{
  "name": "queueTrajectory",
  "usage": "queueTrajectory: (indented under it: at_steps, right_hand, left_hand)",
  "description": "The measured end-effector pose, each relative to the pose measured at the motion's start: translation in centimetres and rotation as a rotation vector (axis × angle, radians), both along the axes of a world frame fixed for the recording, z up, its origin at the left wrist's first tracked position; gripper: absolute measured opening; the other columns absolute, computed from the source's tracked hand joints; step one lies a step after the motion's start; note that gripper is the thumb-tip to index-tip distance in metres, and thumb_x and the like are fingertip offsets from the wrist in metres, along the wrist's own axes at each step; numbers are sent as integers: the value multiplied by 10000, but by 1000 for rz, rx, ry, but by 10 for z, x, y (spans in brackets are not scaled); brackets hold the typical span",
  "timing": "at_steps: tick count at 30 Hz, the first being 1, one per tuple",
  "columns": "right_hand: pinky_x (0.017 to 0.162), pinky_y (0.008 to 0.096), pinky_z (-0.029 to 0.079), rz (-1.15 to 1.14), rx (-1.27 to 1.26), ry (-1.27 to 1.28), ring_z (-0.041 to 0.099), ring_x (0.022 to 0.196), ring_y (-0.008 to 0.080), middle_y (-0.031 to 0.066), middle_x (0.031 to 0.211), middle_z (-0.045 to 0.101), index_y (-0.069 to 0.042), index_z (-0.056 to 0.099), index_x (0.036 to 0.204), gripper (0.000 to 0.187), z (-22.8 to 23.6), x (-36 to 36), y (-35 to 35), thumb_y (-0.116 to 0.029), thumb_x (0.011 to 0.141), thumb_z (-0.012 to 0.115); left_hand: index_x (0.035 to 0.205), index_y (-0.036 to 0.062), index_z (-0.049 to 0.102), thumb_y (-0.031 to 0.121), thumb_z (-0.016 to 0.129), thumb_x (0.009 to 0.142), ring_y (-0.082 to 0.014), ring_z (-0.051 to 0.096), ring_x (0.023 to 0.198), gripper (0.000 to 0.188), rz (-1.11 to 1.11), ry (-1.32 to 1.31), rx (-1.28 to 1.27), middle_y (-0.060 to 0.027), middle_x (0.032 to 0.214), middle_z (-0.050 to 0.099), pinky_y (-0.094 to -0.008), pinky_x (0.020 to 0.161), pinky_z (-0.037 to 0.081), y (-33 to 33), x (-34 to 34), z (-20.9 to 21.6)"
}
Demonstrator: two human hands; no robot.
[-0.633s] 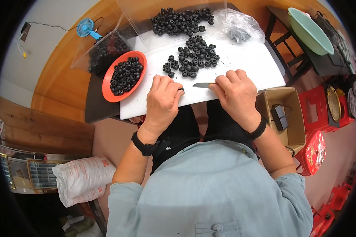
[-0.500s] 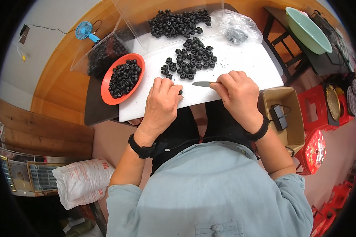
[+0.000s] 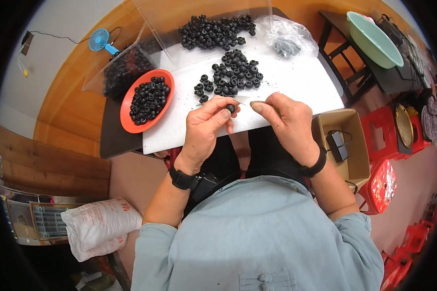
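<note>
Between the thumb and fingers of my left hand is a small black round piece, rubbery in look. My right hand is closed on a knife; its handle is hidden in the fingers, and its pale blade reaches to the black piece. Both hands are raised over the near edge of the white board. Just beyond them on the board lies a pile of similar black pieces with holes. At the left, an orange-red bowl holds many more.
A clear plastic sheet or box with black pieces behind it stands at the far left, near a blue fan. Another black heap and a clear plastic bag lie farther back. A cardboard box stands at the right.
My left hand has turned and lifted the black piece from the board's edge. My right hand has brought the knife blade leftward against it.
</note>
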State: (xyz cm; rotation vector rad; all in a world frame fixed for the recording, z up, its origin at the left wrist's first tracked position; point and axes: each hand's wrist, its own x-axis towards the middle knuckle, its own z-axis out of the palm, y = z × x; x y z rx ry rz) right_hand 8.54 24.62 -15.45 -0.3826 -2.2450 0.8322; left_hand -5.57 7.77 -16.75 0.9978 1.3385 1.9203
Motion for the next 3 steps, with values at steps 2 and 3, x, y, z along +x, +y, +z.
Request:
queueTrajectory:
  at_steps: [2, 3]
  right_hand:
    - [519, 394, 435, 22, -59, -24, 606, 540, 289, 113, 617, 614, -54, 660, 744, 410, 0, 1, 1, -399, 948, 741]
    - [522, 400, 441, 43, -121, -58, 614, 541, 289, 115, 609, 616, -50, 655, 741, 424, 0, 2, 2, -408, 954, 736]
  left_hand:
    - [1279, -28, 685, 68, 639, 1023, -188, 628, 882, 278, -21, -53, 23, -135, 1113, 693, -310, 739, 533, 0, -3, -4]
    - [1298, -26, 679, 84, 644, 1026, -195, 637, 884, 296, -41, -101, 53, -145, 1148, 699, -313, 742, 539, 0, -6, -7]
